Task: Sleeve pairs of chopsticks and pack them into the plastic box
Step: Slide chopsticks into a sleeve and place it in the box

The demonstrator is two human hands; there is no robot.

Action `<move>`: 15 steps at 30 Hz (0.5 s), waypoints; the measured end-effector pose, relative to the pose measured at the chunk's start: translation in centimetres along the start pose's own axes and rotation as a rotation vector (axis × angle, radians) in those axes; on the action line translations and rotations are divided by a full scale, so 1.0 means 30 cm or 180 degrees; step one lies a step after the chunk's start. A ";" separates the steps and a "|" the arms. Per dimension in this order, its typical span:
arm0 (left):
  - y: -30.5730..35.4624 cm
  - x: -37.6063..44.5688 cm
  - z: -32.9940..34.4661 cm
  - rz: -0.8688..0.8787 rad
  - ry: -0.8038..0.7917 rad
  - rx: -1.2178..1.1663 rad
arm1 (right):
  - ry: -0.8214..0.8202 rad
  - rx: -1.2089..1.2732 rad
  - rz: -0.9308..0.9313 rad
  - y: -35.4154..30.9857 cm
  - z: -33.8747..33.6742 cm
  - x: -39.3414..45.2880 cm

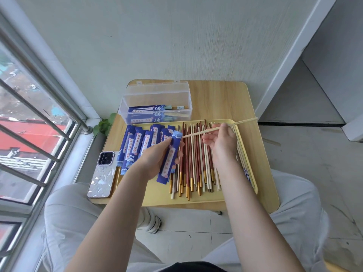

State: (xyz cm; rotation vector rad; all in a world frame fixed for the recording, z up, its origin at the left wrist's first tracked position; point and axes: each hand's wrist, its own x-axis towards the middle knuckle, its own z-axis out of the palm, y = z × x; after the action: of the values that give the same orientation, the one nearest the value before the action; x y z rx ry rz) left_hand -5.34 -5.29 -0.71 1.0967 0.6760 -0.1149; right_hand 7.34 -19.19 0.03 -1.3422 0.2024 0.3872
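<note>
Currently left hand (155,160) gripped a blue printed paper sleeve (170,157); right hand (222,142) pinched pale wooden chopsticks (208,130) at its mouth.

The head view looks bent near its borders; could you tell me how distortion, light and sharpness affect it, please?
Head view: wide-angle bowing curves the window bars and wall edges; soft daylight enters from the window side, with faint shadows; mild glare on the plastic box; the light chopsticks in the right hand look slightly smeared; the sleeve in the left hand stays legible.
</note>
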 end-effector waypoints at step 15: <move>-0.010 0.015 0.022 -0.0040 0.0292 0.1910 | 0.0210 0.0040 -0.0315 -0.040 -0.017 0.015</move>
State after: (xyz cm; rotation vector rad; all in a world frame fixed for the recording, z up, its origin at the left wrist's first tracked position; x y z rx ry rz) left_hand -4.83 -5.88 -1.00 1.6807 0.7523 -0.2925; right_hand 8.26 -19.81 0.85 -1.3480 0.1921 0.2585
